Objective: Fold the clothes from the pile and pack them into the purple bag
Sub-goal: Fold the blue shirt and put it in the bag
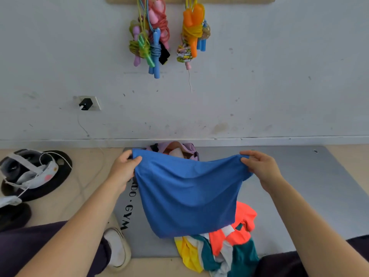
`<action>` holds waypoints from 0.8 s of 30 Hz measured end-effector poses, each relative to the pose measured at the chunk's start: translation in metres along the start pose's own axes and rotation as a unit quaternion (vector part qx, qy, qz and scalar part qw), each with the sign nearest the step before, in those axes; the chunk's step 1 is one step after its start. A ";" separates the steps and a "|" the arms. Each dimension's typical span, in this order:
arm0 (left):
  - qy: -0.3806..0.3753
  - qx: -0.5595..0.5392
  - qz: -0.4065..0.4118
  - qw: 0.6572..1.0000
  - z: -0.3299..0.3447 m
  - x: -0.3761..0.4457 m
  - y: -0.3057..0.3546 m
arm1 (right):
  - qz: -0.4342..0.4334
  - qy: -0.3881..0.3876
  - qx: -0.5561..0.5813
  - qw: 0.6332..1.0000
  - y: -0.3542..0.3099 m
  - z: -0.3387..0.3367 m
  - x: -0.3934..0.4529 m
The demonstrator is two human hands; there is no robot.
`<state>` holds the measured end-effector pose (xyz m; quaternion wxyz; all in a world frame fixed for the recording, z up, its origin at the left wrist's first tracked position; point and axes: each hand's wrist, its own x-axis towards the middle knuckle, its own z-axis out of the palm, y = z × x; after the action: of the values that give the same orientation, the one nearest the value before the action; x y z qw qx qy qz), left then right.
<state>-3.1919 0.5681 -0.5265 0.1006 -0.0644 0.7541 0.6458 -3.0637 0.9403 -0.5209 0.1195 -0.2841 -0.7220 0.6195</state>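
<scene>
The person holds a blue garment [187,188] up in the air above a grey mat [299,186], stretched between both hands: the left hand [124,168] pinches its upper left corner, thumb over the cloth, and the right hand [259,168] pinches the upper right corner, fingers curled round the edge. The cloth hangs down in a single loose layer with no crease laid in it, so by the look of it the folding of this piece has not yet begun. Below its lower edge, on the near part of the mat, lies the pile of clothes [225,248], a crumpled heap of orange, teal, yellow and white fabric, none of it folded. The purple bag [191,148] stands at the far edge of the mat against the wall, mostly hidden behind the raised garment; its mouth appears open and something pale and pinkish shows inside, though whether that is packed clothing cannot be told. Judging from this, the task is somewhere in its middle: one piece is in hand, several wait in the heap, and the bag has room to take them
</scene>
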 end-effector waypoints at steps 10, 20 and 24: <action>-0.044 0.050 -0.036 0.997 -0.019 0.016 -0.053 | 0.014 0.014 -0.071 0.997 0.036 -0.010 0.015; 0.001 0.280 0.024 0.960 -0.018 0.034 -0.054 | -0.016 -0.046 -0.258 0.965 0.027 -0.016 0.027; -0.054 0.027 -0.038 0.997 -0.015 0.037 -0.042 | 0.060 -0.074 -0.013 0.995 0.027 -0.013 0.037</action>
<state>-3.2190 0.5482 -0.5729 0.1679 -0.0554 0.7616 0.6235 -3.0797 0.9731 -0.5504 0.0243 -0.2815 -0.7184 0.6356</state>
